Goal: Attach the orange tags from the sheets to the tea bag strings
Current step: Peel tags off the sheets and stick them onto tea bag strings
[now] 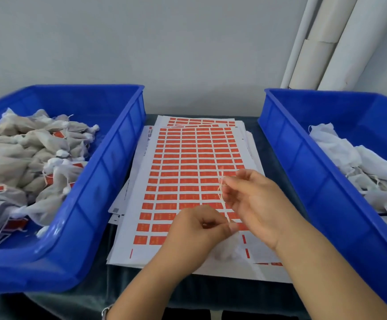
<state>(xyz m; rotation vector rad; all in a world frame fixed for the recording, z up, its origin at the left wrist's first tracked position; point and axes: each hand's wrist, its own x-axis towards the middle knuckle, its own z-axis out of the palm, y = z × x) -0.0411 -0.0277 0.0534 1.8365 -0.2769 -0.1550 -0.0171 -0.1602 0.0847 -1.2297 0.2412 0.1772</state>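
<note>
Left hand (197, 225) and right hand (255, 199) pinching string (223, 199), over tag sheet (188, 162)

No readable text anywhere.

The orange tags (189, 167) on the top sheet (128, 227) carry faint pale marks, too blurred to read. Left of those tags, a small square code (116, 210) sits on a lower sheet's margin, also illegible. Tags on the tea bags in the left blue bin (100, 181) show no legible print.
</note>
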